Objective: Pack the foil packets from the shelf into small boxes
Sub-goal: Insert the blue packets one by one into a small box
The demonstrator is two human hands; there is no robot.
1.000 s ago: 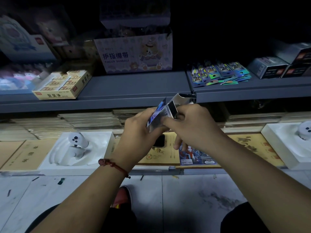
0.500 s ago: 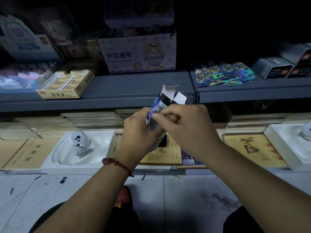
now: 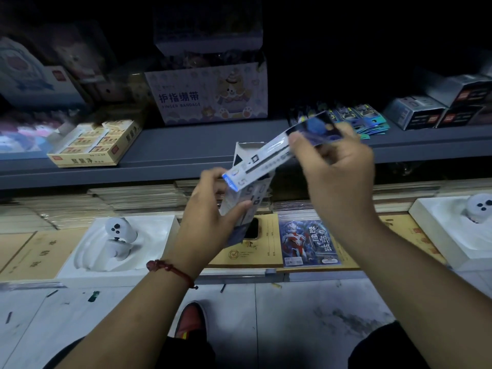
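1. Pale tiled floor (image 3: 292, 315) is filling the bottom of the view; a red shoe (image 3: 191, 323) is showing on it between the forearms.
2. Long grey metal shelf (image 3: 186, 147) is running across the middle; the space above it is lying in deep shadow.
3. Two white moulded trays are sitting on the lower level, one at left (image 3: 149, 235) and one at right (image 3: 439, 230); each is carrying a small white rounded figure.
4. Pastel cardboard carton printed with a bear (image 3: 207, 97) is standing on the shelf at centre; a flat yellow open carton of small packs (image 3: 106, 145) is lying to its left.
5. Left hand (image 3: 207, 225) is gripping a small grey-white cardboard box (image 3: 253, 201), thumb on one face and fingers curled round the other; the box is standing roughly upright in front of the shelf edge, top flap open.
6. Right hand (image 3: 338, 177) is pinching the blue end of a long silver-and-blue foil packet (image 3: 269, 155); the packet is slanting down to the left, its lower end reaching the box just beside the left thumb.
7. Silver-grey small boxes (image 3: 415, 113) are sitting at the shelf's right end.
8. More blue-green foil packets (image 3: 372, 121) are lying fanned on the shelf behind the right hand, just beside those boxes.
9. Red cord bracelet (image 3: 173, 270) is circling the left wrist.
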